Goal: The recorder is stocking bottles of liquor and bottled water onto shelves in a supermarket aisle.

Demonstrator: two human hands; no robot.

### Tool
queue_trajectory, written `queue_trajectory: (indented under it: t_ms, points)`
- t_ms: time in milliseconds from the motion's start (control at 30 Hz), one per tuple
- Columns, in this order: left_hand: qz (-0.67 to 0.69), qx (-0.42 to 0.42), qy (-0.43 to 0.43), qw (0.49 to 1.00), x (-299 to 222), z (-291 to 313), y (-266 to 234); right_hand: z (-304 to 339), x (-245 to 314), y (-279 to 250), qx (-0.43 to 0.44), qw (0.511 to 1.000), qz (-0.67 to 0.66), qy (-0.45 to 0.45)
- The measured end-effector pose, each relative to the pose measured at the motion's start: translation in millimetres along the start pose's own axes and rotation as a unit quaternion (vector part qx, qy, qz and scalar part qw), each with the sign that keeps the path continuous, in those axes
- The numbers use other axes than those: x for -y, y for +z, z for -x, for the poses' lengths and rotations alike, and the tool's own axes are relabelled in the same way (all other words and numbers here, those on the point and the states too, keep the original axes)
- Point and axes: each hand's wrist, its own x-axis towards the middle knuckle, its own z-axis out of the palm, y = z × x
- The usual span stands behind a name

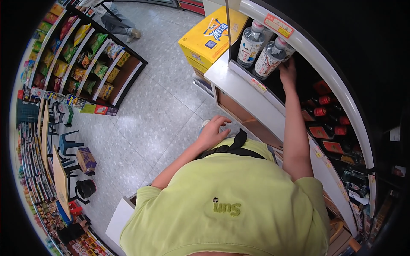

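My right arm reaches into the shelf on the right. My right hand (pixel 288 73) is just beside a transparent bottle (pixel 270 59) with a pale printed label and a pinkish cap; its fingers are mostly hidden in the dark behind the bottle. I cannot tell if they grip it. A similar bottle (pixel 250 46) stands to its left, and parts of others show behind. My left hand (pixel 213 130) hangs in front of my waist, near a black strap (pixel 232 147). Its fingers are loosely bent and apart, with nothing in them.
A yellow carton (pixel 213 36) sits left of the bottle shelf. Dark bottles with red caps (pixel 324 110) lie farther along the shelf. At left are a snack rack (pixel 85 59), a blue stool (pixel 69 143) and a purple box (pixel 86 161). A person's legs (pixel 117 21) show at the top.
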Motion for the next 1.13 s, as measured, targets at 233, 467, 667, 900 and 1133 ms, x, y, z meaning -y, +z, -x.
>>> queue_trajectory:
  t_ms: [233, 467, 667, 900, 1133]
  points:
    - [0.004, 0.008, -0.009, 1.000, -2, -2, 0, 0, -11, 3, 0.017, 0.996, 0.082, -0.001]
    - [0.005, 0.005, -0.002, 1.000, 1, 3, 0, -1, -28, 4, 0.033, 0.995, 0.094, -0.007]
    - [0.006, 0.010, -0.013, 1.000, -1, 1, 1, 0, -31, 6, 0.029, 0.993, 0.113, 0.013]
    - [-0.004, 0.009, -0.009, 1.000, 2, 2, 1, -2, -37, 9, 0.016, 0.994, 0.104, 0.009]
    - [0.010, 0.013, -0.016, 1.000, -3, 2, 0, -4, -34, 9, 0.046, 0.989, 0.138, -0.007]
